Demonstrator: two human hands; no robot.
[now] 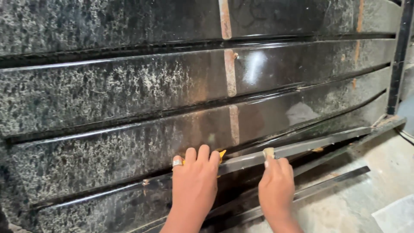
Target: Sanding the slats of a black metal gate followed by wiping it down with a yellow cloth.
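Granite slabs (129, 95), polished, likely heavy and slippery, stand stacked on edge. Left hand (195, 183) grips a yellow tool (221, 154) at 12 o'clock; right hand (276, 185) pinches a pale lump (268, 152) against a slab edge (302, 149).

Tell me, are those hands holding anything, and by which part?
The left hand grips a yellow tool, mostly hidden. The right hand pinches a small pale piece by its lower end.

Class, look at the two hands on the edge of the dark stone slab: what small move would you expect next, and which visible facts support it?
Probably the right hand slides its pale pad along the slab edge. The pad already sits pressed on that grey edge, while the left hand, holding something yellow, steadies the slab beside it.
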